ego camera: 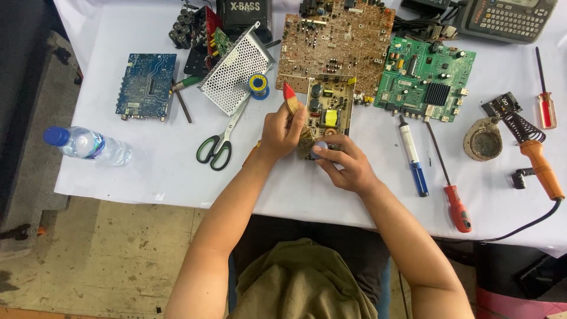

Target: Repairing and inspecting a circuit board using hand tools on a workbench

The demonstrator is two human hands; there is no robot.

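My left hand (pixel 282 130) grips a small paintbrush (pixel 289 99) with a wooden handle and red tip, its bristles down against the near end of a narrow tan circuit board (pixel 331 109). My right hand (pixel 345 162) steadies that board from its near edge, fingers curled around a round grey part there. The board lies on the white table (pixel 165 159) in front of me, carrying black capacitors and a yellow component.
Around the hands lie green-handled scissors (pixel 217 145), a solder spool (pixel 258 84), a perforated metal cover (pixel 236 68), a blue board (pixel 146 85), a large brown board (pixel 336 38), a green board (pixel 425 77), a water bottle (pixel 88 145), screwdrivers (pixel 452 189) and a soldering iron (pixel 540 162).
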